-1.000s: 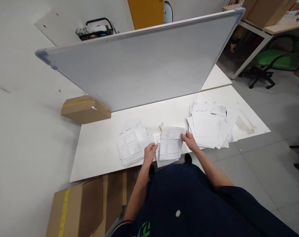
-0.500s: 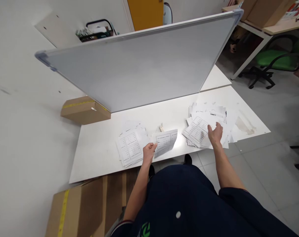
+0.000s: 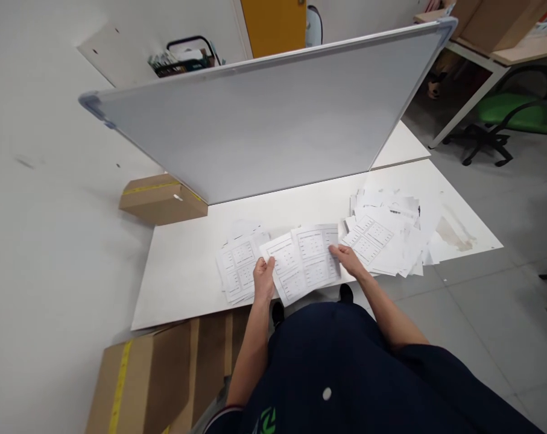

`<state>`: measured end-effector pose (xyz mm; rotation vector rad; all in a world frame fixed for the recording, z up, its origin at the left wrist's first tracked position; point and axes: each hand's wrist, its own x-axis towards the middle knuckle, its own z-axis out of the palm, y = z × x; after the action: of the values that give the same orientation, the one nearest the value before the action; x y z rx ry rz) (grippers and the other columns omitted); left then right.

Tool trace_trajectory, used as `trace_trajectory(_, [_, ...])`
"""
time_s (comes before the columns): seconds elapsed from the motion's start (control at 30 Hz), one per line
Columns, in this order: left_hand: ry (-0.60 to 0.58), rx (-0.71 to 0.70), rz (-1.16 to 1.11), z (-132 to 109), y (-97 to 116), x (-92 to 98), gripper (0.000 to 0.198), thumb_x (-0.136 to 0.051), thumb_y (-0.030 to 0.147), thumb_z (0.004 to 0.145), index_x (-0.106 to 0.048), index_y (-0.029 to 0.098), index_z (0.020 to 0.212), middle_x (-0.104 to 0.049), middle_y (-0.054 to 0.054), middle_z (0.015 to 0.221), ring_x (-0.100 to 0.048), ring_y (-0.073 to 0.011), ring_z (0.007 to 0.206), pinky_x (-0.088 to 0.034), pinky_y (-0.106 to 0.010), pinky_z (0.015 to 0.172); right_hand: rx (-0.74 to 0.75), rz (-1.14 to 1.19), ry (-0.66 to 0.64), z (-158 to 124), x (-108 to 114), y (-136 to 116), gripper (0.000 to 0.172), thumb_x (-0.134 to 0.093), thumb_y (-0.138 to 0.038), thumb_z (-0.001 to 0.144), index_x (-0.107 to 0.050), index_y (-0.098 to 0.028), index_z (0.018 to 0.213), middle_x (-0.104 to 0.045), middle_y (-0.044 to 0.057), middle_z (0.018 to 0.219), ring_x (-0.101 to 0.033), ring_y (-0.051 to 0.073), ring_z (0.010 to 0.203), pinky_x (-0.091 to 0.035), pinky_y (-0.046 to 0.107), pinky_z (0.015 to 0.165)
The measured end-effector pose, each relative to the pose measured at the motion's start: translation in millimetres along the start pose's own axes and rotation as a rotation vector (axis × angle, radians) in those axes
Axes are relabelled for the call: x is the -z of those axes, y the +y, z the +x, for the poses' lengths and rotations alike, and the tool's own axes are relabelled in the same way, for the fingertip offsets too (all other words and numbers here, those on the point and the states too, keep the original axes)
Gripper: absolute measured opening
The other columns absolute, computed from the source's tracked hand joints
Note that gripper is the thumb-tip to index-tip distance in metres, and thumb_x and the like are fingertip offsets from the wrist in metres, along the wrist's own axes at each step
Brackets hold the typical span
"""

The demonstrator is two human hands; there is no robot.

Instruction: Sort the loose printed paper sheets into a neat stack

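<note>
A printed sheet of paper (image 3: 316, 256), with a fold or overlap line down its left part, spans the space between my two hands. My left hand (image 3: 264, 278) pinches its left edge with thumb and fingers. At the other edge, my right hand (image 3: 347, 259) grips it with the thumb on top. Whether this is one sheet or two overlapping ones I cannot tell. Left of it lies a neat stack of printed sheets (image 3: 238, 268). A looser, spread pile of papers (image 3: 393, 232) lies to the right of my right hand.
A large whiteboard (image 3: 273, 126) stands upright on the white table (image 3: 178, 271), behind the papers. A cardboard box (image 3: 164, 202) sits at the table's back left. Larger cardboard boxes (image 3: 164, 374) stand on the floor below left. A green chair (image 3: 508, 111) is at the far right.
My right hand has moved left from the loose pile and now grips the paper. The paper in my left hand has been spread out and faces me more flatly.
</note>
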<state>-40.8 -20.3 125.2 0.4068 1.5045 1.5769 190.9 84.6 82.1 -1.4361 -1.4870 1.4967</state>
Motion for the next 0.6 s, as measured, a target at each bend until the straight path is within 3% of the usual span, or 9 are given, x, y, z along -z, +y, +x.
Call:
trace_trajectory(0.13, [-0.001,-0.025,-0.039,3.3,17.7,16.6,0.040,-0.066,0.040,0.065,-0.055,0.016,0.094,-0.064,-0.004,0.086,-0.059,-0.0138,0.076,-0.046,-0.027,0.071,0.053,-0.197,0.438,13.7,46.5,-6.1,0.029,-0.042,-0.043,0.077,-0.053,-0.018,0.067,-0.054,0.000,0.059,-0.046,0.014,0.060,-0.037,0.025,0.055])
trace_trajectory(0.2, [-0.046,-0.003,-0.054,4.4,23.3,20.5,0.039,-0.066,0.039,0.066,-0.056,0.016,0.096,-0.065,-0.006,0.086,-0.060,-0.0156,0.080,-0.047,-0.029,0.073,0.074,-0.291,0.520,14.5,55.8,-13.3,0.028,-0.041,-0.042,0.077,-0.053,-0.018,0.069,-0.056,0.001,0.063,-0.047,0.016,0.063,-0.036,0.026,0.057])
trace_trajectory(0.27, [-0.101,0.031,-0.063,5.4,23.6,19.5,0.036,-0.066,0.038,0.066,-0.057,0.016,0.094,-0.065,-0.006,0.085,-0.060,-0.0167,0.082,-0.047,-0.031,0.076,0.088,-0.275,0.414,10.8,49.0,-21.8,0.026,-0.042,-0.040,0.077,-0.055,-0.018,0.071,-0.057,0.002,0.066,-0.049,0.017,0.065,-0.037,0.026,0.058])
trace_trajectory(0.4, [-0.172,0.045,-0.068,7.1,10.9,8.7,0.030,-0.066,0.038,0.066,-0.057,0.015,0.083,-0.065,-0.005,0.082,-0.059,-0.0158,0.084,-0.045,-0.031,0.081,0.079,-0.004,-0.117,-5.2,3.7,-35.1,0.028,-0.046,-0.042,0.077,-0.059,-0.018,0.080,-0.060,0.001,0.069,-0.053,0.017,0.067,-0.042,0.027,0.062])
trace_trajectory(0.47, [-0.162,0.029,-0.050,6.9,3.2,3.7,0.029,-0.065,0.038,0.066,-0.056,0.015,0.079,-0.065,-0.004,0.081,-0.059,-0.0147,0.083,-0.044,-0.031,0.082,0.062,0.139,-0.311,-13.7,-18.5,-37.2,0.032,-0.046,-0.045,0.078,-0.060,-0.018,0.089,-0.063,0.002,0.076,-0.056,0.018,0.072,-0.044,0.029,0.068])
trace_trajectory(0.53, [-0.137,0.022,-0.019,5.7,-2.1,0.7,0.028,-0.064,0.040,0.068,-0.054,0.015,0.076,-0.064,-0.003,0.079,-0.058,-0.0138,0.082,-0.044,-0.030,0.081,0.023,0.227,-0.384,-20.3,-32.5,-35.7,0.036,-0.045,-0.048,0.079,-0.060,-0.019,0.096,-0.064,0.002,0.081,-0.058,0.018,0.076,-0.046,0.031,0.072])
trace_trajectory(0.6, [-0.113,0.018,0.012,4.3,-5.3,-0.8,0.027,-0.061,0.041,0.069,-0.052,0.016,0.076,-0.063,-0.002,0.079,-0.058,-0.0133,0.081,-0.044,-0.029,0.078,-0.023,0.255,-0.378,-24.2,-38.2,-32.1,0.039,-0.042,-0.051,0.080,-0.059,-0.021,0.099,-0.065,0.002,0.082,-0.059,0.018,0.077,-0.047,0.032,0.072])
